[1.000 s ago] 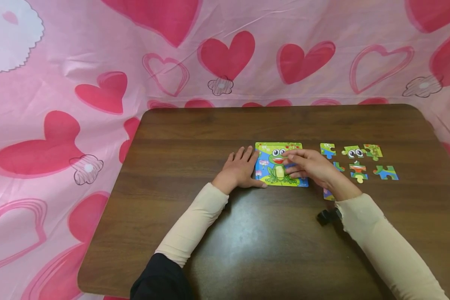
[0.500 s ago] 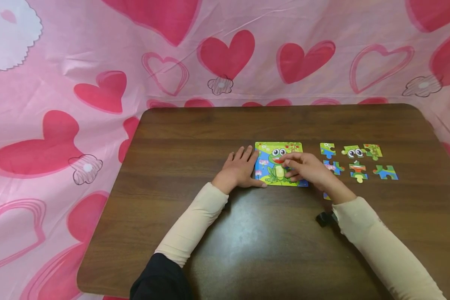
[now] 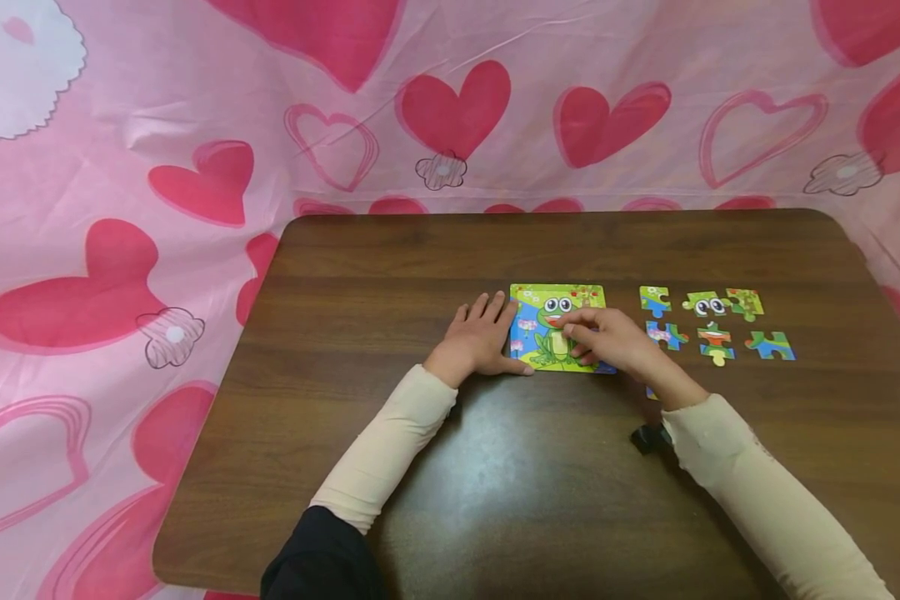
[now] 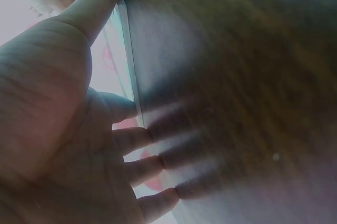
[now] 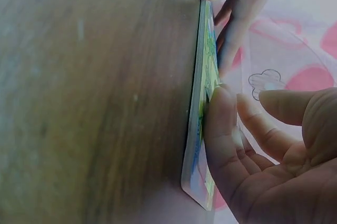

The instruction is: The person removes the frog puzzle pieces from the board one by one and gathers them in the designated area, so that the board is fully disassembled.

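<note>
A square frog puzzle board (image 3: 546, 342) lies on the table, its green and blue picture partly covered by my right hand (image 3: 611, 337). That hand bends over the board's right half. In the right wrist view, one finger (image 5: 221, 124) rests at the board's face, and a gap shows between the thumb and the other fingertips, with no piece visible there. My left hand (image 3: 478, 337) spreads on the table at the board's left side, fingers straight, the thumb along the near left corner. The left wrist view shows its fingertips (image 4: 171, 195) touching the dark wood.
Loose jigsaw pieces lie to the right: one with frog eyes (image 3: 707, 304), one with a mouth (image 3: 716, 343), a pink-flower piece (image 3: 664, 335), a blue-green piece (image 3: 771, 345) and others. A black object (image 3: 648, 439) shows by the right wrist. A pink heart-print cloth (image 3: 495, 192) hangs behind the table.
My right hand has shifted slightly left and down over the board, its index finger and thumb coming closer together. The pink-flower piece is now uncovered. My left hand stays put.
</note>
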Tool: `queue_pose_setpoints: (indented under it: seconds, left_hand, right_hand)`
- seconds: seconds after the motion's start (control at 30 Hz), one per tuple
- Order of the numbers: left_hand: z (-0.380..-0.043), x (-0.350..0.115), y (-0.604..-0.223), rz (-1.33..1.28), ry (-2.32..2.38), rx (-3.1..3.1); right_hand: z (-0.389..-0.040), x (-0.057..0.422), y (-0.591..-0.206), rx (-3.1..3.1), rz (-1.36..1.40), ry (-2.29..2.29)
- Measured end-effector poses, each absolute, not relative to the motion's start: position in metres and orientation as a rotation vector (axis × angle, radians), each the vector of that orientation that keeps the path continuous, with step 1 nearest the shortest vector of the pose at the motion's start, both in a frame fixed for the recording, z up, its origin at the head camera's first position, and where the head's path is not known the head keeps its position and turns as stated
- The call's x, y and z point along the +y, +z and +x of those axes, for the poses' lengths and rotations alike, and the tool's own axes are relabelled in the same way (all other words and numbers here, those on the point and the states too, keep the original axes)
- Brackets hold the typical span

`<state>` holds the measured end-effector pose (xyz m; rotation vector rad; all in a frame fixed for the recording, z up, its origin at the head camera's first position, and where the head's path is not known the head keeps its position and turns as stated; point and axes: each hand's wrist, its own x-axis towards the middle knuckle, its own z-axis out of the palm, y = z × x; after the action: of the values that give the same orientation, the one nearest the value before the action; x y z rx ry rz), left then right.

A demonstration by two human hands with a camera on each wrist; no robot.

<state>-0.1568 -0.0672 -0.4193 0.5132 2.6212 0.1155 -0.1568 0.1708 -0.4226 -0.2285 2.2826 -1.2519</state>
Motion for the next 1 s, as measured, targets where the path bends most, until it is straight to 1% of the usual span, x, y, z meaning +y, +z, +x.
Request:
queue_pose_setpoints:
  seconds: [0.3,1.0]
  left_hand:
    - [-0.1575,-0.0668,-0.4199,0.524,0.11,2.625]
    - [-0.1581,-0.0679,-0.4231,0.527,0.127,2.625]
  right_hand:
    - [-0.157,0.1711,-0.4211,2.439,-0.241,-1.134]
    - [-0.1554,0.1671,-0.4257,2.501,-0.347,-1.127]
